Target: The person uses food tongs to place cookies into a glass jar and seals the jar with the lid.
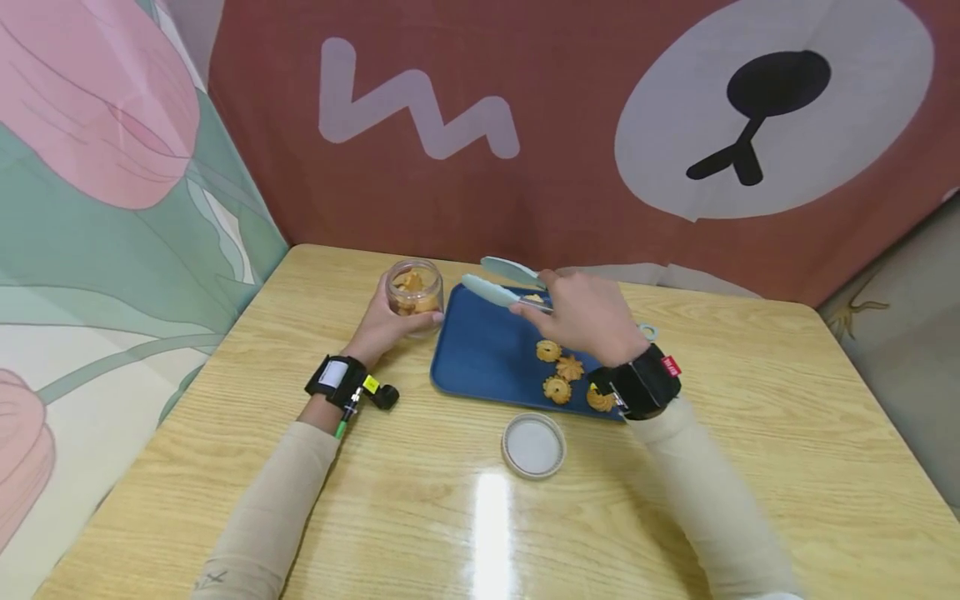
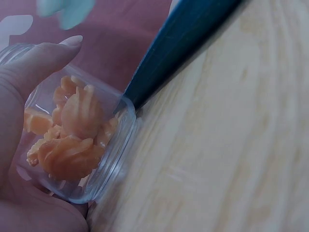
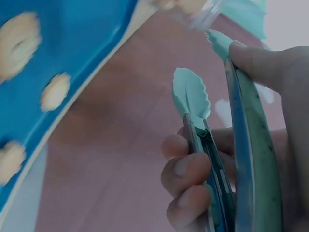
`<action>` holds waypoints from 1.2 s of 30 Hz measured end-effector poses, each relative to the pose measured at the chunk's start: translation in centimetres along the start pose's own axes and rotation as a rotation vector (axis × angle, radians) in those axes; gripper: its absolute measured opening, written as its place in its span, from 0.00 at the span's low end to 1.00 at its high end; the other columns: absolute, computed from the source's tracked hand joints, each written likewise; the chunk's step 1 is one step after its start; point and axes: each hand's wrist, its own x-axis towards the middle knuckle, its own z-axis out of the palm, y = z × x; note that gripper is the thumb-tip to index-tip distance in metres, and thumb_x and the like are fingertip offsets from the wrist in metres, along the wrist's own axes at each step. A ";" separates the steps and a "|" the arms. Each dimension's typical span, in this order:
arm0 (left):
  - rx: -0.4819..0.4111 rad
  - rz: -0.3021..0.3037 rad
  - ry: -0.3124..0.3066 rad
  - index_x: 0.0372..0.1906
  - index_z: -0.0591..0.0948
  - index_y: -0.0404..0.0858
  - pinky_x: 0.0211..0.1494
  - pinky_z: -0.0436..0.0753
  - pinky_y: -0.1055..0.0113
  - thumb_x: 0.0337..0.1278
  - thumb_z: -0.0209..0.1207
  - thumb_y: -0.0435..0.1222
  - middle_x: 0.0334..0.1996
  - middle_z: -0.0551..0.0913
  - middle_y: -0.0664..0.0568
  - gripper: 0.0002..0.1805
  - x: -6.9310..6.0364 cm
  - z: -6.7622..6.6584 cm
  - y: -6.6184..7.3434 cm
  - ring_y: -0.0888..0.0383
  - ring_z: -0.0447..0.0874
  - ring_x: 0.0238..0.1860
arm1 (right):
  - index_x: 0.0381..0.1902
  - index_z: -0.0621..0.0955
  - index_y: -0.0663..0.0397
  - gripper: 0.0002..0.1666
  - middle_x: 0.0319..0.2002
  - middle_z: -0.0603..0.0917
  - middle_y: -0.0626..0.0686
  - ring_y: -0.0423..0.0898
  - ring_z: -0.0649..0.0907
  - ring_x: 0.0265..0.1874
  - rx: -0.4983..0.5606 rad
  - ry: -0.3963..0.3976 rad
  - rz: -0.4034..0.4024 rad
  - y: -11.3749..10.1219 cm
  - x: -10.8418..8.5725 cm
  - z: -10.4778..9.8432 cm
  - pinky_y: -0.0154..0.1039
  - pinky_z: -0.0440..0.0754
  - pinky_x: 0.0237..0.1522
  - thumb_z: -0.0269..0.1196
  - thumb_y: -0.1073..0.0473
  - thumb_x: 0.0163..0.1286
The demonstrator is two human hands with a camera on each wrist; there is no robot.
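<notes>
My left hand [image 1: 381, 327] grips a clear jar [image 2: 126, 126] that stands on the table just left of the blue tray. Several cookies [image 2: 72, 154] lie inside it, and its mouth is uncovered in the head view. In my right hand [image 1: 588, 315] are light-teal tongs [image 1: 491, 290], held over the tray with their tips toward the jar. The tongs' two tips [image 3: 190, 94] stand apart with nothing seen between them. Beneath and beside the right hand, several piped cookies [image 1: 557, 389] lie on the tray; the hand and wrist hide part of that area.
The blue tray [image 1: 480, 358] lies toward the back of the wooden table [image 1: 420, 500]. In front of it rests a round lid [image 1: 533, 446]. A printed cloth [image 1: 450, 200] rises behind the table's back edge.
</notes>
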 end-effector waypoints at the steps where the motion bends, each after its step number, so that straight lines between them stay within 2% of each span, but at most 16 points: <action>1: -0.002 0.000 -0.001 0.82 0.55 0.58 0.82 0.65 0.52 0.51 0.80 0.37 0.76 0.67 0.46 0.59 0.1 0.1 0.0 0.50 0.68 0.76 | 0.50 0.86 0.58 0.33 0.18 0.71 0.49 0.45 0.72 0.16 0.000 -0.011 0.015 0.6 -0.5 0.0 0.39 0.67 0.20 0.66 0.33 0.72; 5: 0.013 -0.004 -0.011 0.82 0.54 0.59 0.82 0.66 0.51 0.51 0.80 0.39 0.77 0.65 0.47 0.59 0.2 0.2 0.1 0.50 0.66 0.77 | 0.41 0.85 0.56 0.29 0.17 0.68 0.48 0.46 0.70 0.15 -0.002 -0.059 0.075 2.4 -2.3 0.1 0.40 0.62 0.19 0.66 0.34 0.71; 7: 0.027 -0.013 -0.011 0.82 0.54 0.60 0.81 0.66 0.50 0.52 0.80 0.40 0.78 0.64 0.46 0.59 0.0 0.2 0.0 0.50 0.66 0.77 | 0.43 0.85 0.56 0.30 0.15 0.66 0.48 0.46 0.69 0.14 -0.001 -0.101 0.106 2.9 -3.3 0.3 0.40 0.60 0.19 0.66 0.33 0.72; 13: 0.055 -0.031 0.007 0.82 0.54 0.59 0.82 0.65 0.49 0.51 0.80 0.43 0.79 0.62 0.45 0.59 -0.7 -0.4 -0.4 0.49 0.64 0.78 | 0.62 0.83 0.57 0.37 0.14 0.69 0.48 0.45 0.70 0.15 0.002 -0.216 0.154 3.6 -5.9 0.9 0.40 0.62 0.19 0.65 0.33 0.72; 16: 0.073 -0.038 0.021 0.82 0.54 0.58 0.82 0.63 0.48 0.50 0.80 0.44 0.79 0.62 0.45 0.60 -1.1 -0.9 -0.5 0.50 0.62 0.79 | 0.63 0.83 0.59 0.38 0.15 0.72 0.48 0.44 0.72 0.16 0.027 -0.268 0.147 3.6 -6.8 1.1 0.39 0.64 0.19 0.65 0.33 0.73; 19: 0.069 -0.038 0.029 0.82 0.54 0.59 0.82 0.63 0.48 0.51 0.80 0.43 0.79 0.63 0.46 0.59 -1.3 -1.2 -0.4 0.50 0.62 0.79 | 0.61 0.84 0.60 0.38 0.19 0.77 0.47 0.43 0.76 0.19 0.052 -0.304 0.143 3.6 -7.3 1.2 0.39 0.70 0.20 0.65 0.33 0.72; 24: 0.059 -0.035 0.009 0.82 0.53 0.59 0.82 0.64 0.49 0.51 0.80 0.43 0.79 0.63 0.46 0.59 -1.0 -1.1 -0.3 0.50 0.63 0.78 | 0.61 0.84 0.61 0.39 0.28 0.86 0.50 0.46 0.83 0.26 0.065 -0.344 0.158 4.0 -8.1 0.9 0.43 0.80 0.26 0.66 0.33 0.71; 30: 0.073 -0.033 -0.003 0.83 0.53 0.57 0.82 0.63 0.49 0.52 0.80 0.43 0.79 0.63 0.45 0.59 -0.5 -0.5 -0.1 0.50 0.63 0.78 | 0.63 0.83 0.63 0.42 0.23 0.83 0.48 0.44 0.81 0.25 0.089 -0.385 0.185 4.5 -9.0 0.5 0.38 0.75 0.23 0.65 0.31 0.71; 32: 0.073 -0.026 -0.007 0.83 0.53 0.58 0.82 0.63 0.49 0.52 0.80 0.43 0.78 0.63 0.45 0.59 -0.3 -0.4 0.0 0.50 0.63 0.78 | 0.63 0.83 0.63 0.43 0.27 0.86 0.50 0.44 0.82 0.27 0.093 -0.383 0.195 4.5 -9.1 0.4 0.38 0.75 0.24 0.65 0.31 0.71; 36: 0.071 -0.026 -0.012 0.82 0.53 0.59 0.82 0.63 0.49 0.51 0.80 0.43 0.77 0.66 0.45 0.60 -0.1 -0.4 0.0 0.50 0.65 0.78 | 0.64 0.82 0.62 0.44 0.41 0.90 0.57 0.48 0.85 0.34 0.089 -0.383 0.202 4.6 -9.3 0.4 0.41 0.80 0.28 0.65 0.30 0.70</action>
